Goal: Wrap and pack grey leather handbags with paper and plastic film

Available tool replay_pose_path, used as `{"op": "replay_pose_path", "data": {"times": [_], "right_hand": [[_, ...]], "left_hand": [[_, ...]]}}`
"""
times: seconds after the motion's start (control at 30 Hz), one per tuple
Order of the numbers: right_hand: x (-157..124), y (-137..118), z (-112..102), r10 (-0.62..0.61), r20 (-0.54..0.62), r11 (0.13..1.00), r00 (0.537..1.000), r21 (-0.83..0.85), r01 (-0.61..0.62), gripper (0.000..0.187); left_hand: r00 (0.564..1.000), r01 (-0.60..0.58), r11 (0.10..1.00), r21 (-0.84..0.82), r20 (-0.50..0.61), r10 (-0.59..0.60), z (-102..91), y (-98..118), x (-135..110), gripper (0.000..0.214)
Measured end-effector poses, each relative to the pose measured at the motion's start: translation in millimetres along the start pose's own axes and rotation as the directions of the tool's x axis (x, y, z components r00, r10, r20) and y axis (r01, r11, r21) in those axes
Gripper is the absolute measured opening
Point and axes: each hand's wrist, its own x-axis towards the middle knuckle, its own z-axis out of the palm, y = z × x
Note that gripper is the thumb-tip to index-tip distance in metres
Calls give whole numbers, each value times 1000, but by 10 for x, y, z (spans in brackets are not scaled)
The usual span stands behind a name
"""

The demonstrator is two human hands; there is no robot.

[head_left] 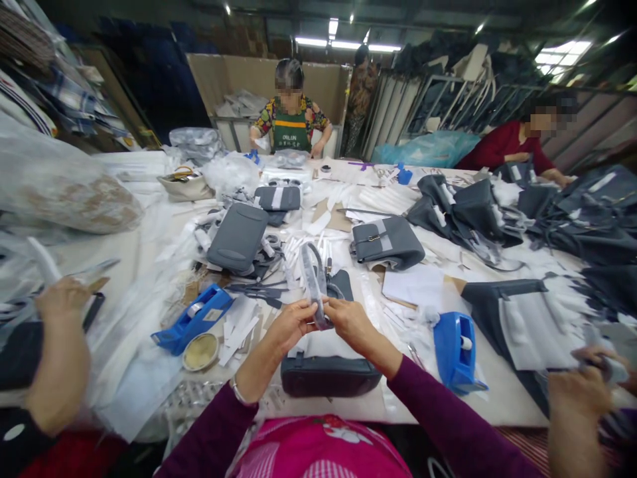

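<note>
A looped grey bag strap (313, 282), wrapped in clear plastic, stands upright between my hands. My left hand (293, 320) pinches its lower end from the left. Close beside it, my right hand (350, 322) grips the same end from the right, its fingers closed. Just below my hands a dark grey bag (331, 377) lies on the table near my body, with white paper on its upper side. Behind the strap is a dark flap-like piece with a thin strap, partly hidden.
Blue tape dispensers stand left (199, 318) and right (455, 352), with a round tin (200, 351) near the left one. Grey bags (237, 237) and a folded bag (385, 240) lie farther back. Co-workers' hands work at the left (62, 309) and right (582, 392) edges.
</note>
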Motion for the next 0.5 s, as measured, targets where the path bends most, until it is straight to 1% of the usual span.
{"op": "replay_pose_path", "data": {"times": [0.1,0.17,0.2,0.23,0.27,0.33,0.4,0.43,0.5], "right_hand": [[25,57,43,-140,-118,987,983,63,148,23],[35,77,52,-156,-204,970,966,151,188,22],[34,76,45,-129,-242,961,962,210,182,21],[27,66,29,-80,-276,947,958,279,159,21],[15,49,5,-6,-308,927,951,355,121,19],[-20,-7,-51,196,-347,856,917,517,13,16],[-50,-73,-96,378,-303,750,875,655,-97,9],[-55,-104,-107,434,-257,699,864,701,-143,10],[-39,-157,-107,493,-173,626,853,751,-210,13]], "left_hand": [[1000,-26,999,-21,6,26,-22,-44,15,35],[998,-65,997,-30,0,65,-13,-60,20,35],[996,-86,996,-32,-14,86,0,-61,21,35],[994,-107,994,-34,-37,106,16,-57,22,35],[989,-132,991,-35,-66,130,36,-50,24,35],[973,-199,980,-31,-127,193,81,-40,37,35],[949,-271,963,-4,-172,266,129,-50,67,32],[936,-301,953,16,-186,299,154,-62,84,28],[916,-346,937,54,-196,349,207,-92,111,22]]}}
